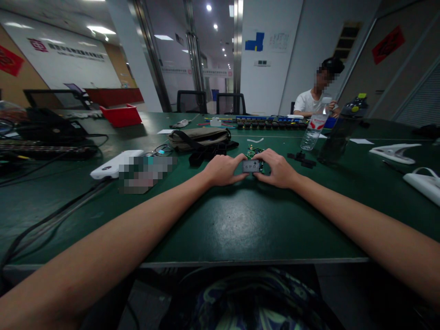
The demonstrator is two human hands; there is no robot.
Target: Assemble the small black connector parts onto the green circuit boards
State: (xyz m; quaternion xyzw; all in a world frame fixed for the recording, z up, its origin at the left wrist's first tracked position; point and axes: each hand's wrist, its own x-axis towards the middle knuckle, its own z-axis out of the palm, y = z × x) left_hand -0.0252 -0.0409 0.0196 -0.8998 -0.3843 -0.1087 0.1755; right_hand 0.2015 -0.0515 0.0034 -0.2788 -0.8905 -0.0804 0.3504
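Both my arms reach forward over the green table [237, 229]. Between my hands is a small grey rectangular module [250, 166] with light lettering on its front face. My left hand [225, 169] pinches its left end with thumb and fingers. Its right end is gripped by my right hand [277, 168], where bits of green and black show beside the fingers. Just behind the module lie green circuit boards [253, 150], partly hidden by my fingers. Small black plastic pieces [302, 160] lie to the right of my right hand, and black open cases [206, 156] sit behind my left hand.
A grey-brown pouch [201, 138] lies behind my left hand. The white power bank-like device [117, 164] is at left, near cables. A water bottle [311, 133] and a dark bottle [338, 130] stand at right. Across the table sits a person [309, 101]. A red bin [121, 116] is far left.
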